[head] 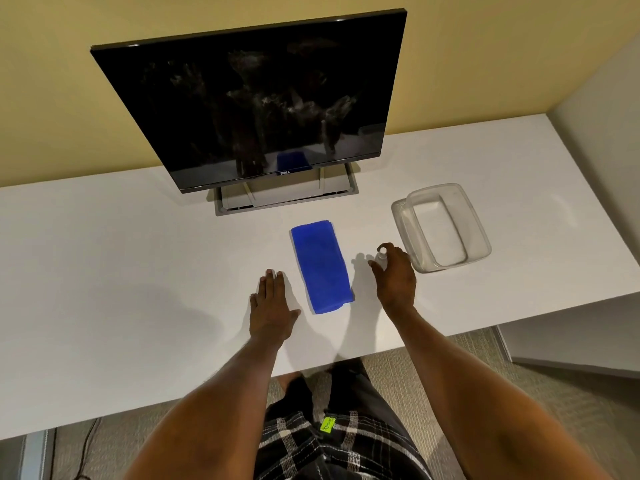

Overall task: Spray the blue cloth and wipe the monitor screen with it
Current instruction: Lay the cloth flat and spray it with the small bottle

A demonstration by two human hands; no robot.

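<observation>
Blue cloth [322,266], folded, lies on the white desk [138,271] before the smudged monitor [249,105], looking soft and light, likely best pinched at an edge, between a flat, straight-fingered left hand [272,306] and a right hand [394,275] gripping a small spray bottle [381,258].

Your blue cloth [322,266] is lying folded into a long strip at the centre of the frame, flat on the bench [138,271]. The monitor [256,98] is standing upright above it, its dark screen showing smudges. Your right hand [396,278] is gripping the small white-topped spray bottle [380,258] just right of the cloth.
</observation>
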